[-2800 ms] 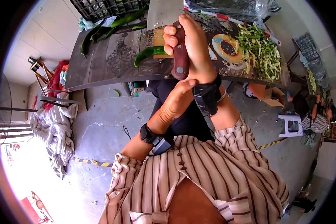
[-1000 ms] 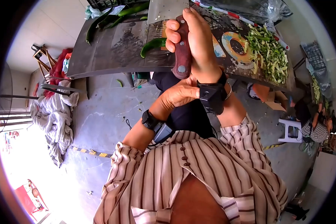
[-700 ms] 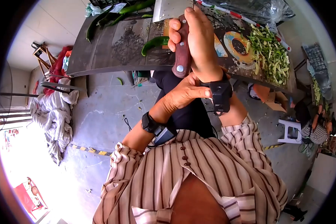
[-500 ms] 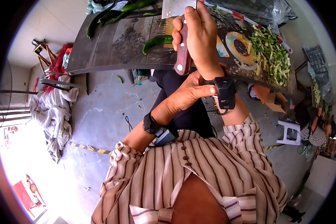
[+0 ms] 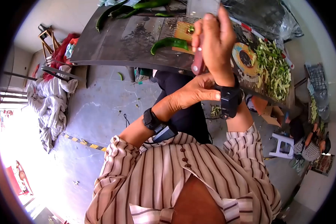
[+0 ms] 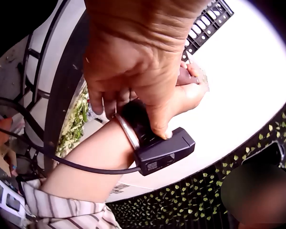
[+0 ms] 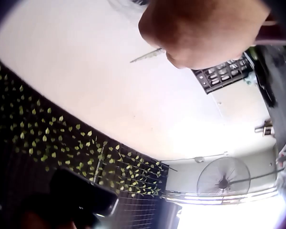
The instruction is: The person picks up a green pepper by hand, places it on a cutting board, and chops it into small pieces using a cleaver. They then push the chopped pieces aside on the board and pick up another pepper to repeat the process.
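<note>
My right hand (image 5: 217, 48) grips the dark red wooden handle (image 5: 198, 63) of a cleaver, raised above the table's near edge; its broad blade (image 5: 203, 8) points away. My left hand (image 5: 198, 91) holds the right wrist from below, thumb by the black wrist camera (image 5: 230, 100). In the left wrist view the left hand (image 6: 138, 57) wraps that wrist beside the camera box (image 6: 167, 151). A green pepper (image 5: 170, 43) lies left of the handle. In the right wrist view the right hand (image 7: 205, 33) hides most of the knife; a blade sliver (image 7: 147, 56) shows.
Chopped green pepper (image 5: 274, 69) is heaped at the table's right side, near a round colourful print (image 5: 244, 56). Whole peppers (image 5: 151, 4) lie at the back left. Beyond are a plastic bag (image 5: 265, 18), a white stool (image 5: 282, 145) and a seated person at far right.
The raised right hand with the cleaver has turned and shifted right in the head view. My left hand has moved from the heel of the right hand to around its wrist.
</note>
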Demonstrator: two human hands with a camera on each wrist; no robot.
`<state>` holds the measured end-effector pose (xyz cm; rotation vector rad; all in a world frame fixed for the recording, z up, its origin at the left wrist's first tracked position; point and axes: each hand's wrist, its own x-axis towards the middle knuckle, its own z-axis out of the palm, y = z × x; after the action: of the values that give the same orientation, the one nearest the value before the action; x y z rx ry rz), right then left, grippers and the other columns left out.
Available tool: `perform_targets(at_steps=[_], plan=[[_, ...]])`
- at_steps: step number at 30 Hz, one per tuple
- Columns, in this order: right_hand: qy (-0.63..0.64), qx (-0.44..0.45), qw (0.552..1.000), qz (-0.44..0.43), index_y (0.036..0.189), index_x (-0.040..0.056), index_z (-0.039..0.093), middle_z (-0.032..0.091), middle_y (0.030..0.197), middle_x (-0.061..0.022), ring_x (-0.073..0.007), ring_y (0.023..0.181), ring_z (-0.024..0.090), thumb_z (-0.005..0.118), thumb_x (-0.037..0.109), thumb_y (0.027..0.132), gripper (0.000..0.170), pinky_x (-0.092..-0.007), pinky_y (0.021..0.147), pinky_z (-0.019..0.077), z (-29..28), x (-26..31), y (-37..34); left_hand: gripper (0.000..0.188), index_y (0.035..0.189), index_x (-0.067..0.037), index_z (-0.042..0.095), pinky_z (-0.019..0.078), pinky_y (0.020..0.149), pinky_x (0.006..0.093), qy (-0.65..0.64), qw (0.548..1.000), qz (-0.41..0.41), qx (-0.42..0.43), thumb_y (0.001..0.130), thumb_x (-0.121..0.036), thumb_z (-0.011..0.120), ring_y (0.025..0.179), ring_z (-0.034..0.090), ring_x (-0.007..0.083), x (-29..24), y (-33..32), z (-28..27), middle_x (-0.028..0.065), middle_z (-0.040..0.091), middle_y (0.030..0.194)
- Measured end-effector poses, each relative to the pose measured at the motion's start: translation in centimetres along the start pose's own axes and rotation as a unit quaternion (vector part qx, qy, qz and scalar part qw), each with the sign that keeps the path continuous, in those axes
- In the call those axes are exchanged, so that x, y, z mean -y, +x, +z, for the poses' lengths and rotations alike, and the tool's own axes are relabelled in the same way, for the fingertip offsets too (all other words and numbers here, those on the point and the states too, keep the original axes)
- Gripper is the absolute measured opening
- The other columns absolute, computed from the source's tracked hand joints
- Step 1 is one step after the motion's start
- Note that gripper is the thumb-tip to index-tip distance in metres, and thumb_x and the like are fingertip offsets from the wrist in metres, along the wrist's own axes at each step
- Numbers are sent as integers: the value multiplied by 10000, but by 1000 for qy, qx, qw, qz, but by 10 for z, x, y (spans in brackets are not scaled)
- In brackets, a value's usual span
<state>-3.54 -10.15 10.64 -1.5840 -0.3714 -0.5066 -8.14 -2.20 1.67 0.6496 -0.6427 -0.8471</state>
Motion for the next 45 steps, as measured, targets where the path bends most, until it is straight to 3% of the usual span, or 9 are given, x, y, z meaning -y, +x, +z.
perform_targets(at_steps=[4, 8, 10, 12, 18, 30, 34, 38, 45], plan=[[32, -36, 999, 16, 1047, 56, 489, 521, 726, -22, -98, 518, 509, 470, 211, 1026, 158, -246, 436, 434, -26, 1, 8, 644, 1408, 9, 449, 443, 997, 303, 69, 997, -27, -36, 888, -247, 729, 1203, 529, 138, -4, -13, -16, 73, 553, 1355], [11, -52, 997, 63, 887, 19, 491, 508, 660, -18, -102, 463, 501, 543, 136, 980, 158, -261, 423, 419, -43, 13, 1, 439, 1323, -7, 567, 483, 939, 305, 252, 956, -34, -146, 913, -116, 681, 1083, 604, 143, -30, -25, -21, 89, 672, 1177], [19, -36, 994, 104, 859, 25, 484, 518, 672, -23, -104, 465, 505, 543, 147, 978, 181, -264, 429, 423, -53, 14, -5, 341, 1204, -40, 659, 494, 905, 305, 440, 866, 91, -218, 864, -59, 681, 1014, 633, 149, -49, -26, -26, 76, 704, 1123], [2, -6, 990, 144, 858, 27, 491, 536, 690, -29, -98, 472, 516, 527, 186, 994, 212, -256, 425, 426, -55, 18, -10, 337, 1136, -76, 690, 487, 907, 346, 658, 671, 174, -293, 800, -65, 706, 1010, 627, 228, -64, -31, -48, 80, 698, 1082], [-36, 81, 960, 267, 948, 30, 520, 544, 693, -30, -77, 475, 518, 507, 227, 1011, 207, -228, 407, 428, -66, 14, -21, 358, 1133, -102, 686, 466, 929, 395, 753, 516, 187, -364, 780, -156, 709, 1040, 572, 309, -78, -28, -90, 85, 661, 1079], [-98, 102, 972, 186, 958, 5, 528, 586, 758, -35, -62, 542, 528, 506, 92, 967, 90, -218, 461, 458, -73, 21, -1, 389, 1109, -119, 656, 438, 849, 385, 786, 504, 77, -350, 768, -289, 735, 959, 582, 270, -59, -18, -70, 69, 597, 951], [-115, 121, 956, 242, 932, 2, 533, 575, 742, -31, -59, 520, 512, 510, 92, 964, 99, -220, 456, 450, -79, 15, -1, 352, 1076, -90, 660, 480, 832, 398, 761, 540, 146, -328, 773, -252, 734, 954, 594, 285, -64, -17, -73, 76, 601, 961], [-103, 78, 979, 156, 922, 8, 523, 529, 653, -14, -74, 476, 495, 525, 132, 988, 141, -232, 429, 423, -81, 22, 10, 267, 1019, -68, 670, 520, 820, 386, 739, 587, 211, -255, 782, -184, 717, 963, 604, 294, -63, -15, -83, 79, 608, 994], [-317, 200, 885, 278, 808, 4, 515, 544, 667, -49, -96, 489, 519, 545, 201, 978, 263, -271, 442, 417, -81, 15, 11, 239, 1016, -52, 672, 523, 821, 368, 801, 548, 113, -214, 797, -146, 693, 973, 606, 271, -64, -16, -75, 71, 624, 1065]])
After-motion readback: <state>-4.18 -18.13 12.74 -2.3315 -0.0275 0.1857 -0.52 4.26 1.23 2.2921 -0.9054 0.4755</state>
